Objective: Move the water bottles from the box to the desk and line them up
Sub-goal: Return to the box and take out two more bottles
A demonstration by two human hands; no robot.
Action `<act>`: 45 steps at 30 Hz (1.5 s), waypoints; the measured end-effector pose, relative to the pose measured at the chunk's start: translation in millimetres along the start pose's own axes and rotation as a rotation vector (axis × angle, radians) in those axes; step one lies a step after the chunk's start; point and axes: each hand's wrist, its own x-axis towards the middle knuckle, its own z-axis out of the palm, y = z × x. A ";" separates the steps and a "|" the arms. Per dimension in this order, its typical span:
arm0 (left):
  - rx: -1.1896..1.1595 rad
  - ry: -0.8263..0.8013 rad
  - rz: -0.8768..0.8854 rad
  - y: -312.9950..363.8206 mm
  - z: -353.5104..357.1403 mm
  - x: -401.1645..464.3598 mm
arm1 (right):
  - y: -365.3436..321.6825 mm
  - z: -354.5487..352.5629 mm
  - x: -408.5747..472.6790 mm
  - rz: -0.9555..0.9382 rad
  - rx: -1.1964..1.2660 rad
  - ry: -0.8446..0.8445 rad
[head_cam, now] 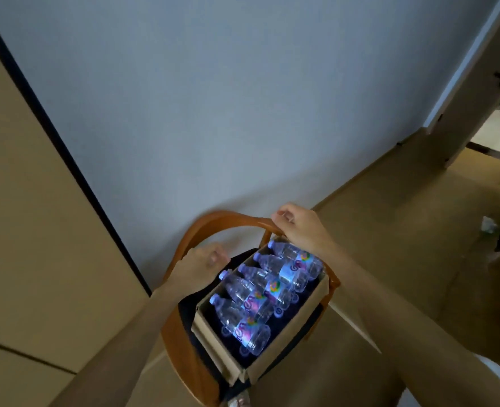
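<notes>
The person's two forearms reach forward to a wooden chair (213, 221), where the left hand (197, 264) and the right hand (297, 226) each close a grip around its curved backrest. Between and just below the two grips, an open cardboard box (289, 345) sits on the seat. Five water bottles (267, 284) lie side by side inside it, caps toward the left grip.

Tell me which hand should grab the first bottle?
Probably the right hand: it grips the chair back directly above the bottles in the cardboard box. The left hand sits beside the box.
</notes>
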 end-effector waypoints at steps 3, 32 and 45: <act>-0.008 0.017 -0.045 -26.0 7.4 24.9 | 6.0 18.2 41.4 -0.008 -0.017 -0.076; -0.375 -0.108 -0.973 -130.1 154.8 51.8 | 93.1 243.4 144.0 -0.105 -0.490 -1.108; -0.359 -0.100 -1.029 -137.1 170.3 57.6 | 96.2 253.7 140.0 -0.250 -0.628 -1.102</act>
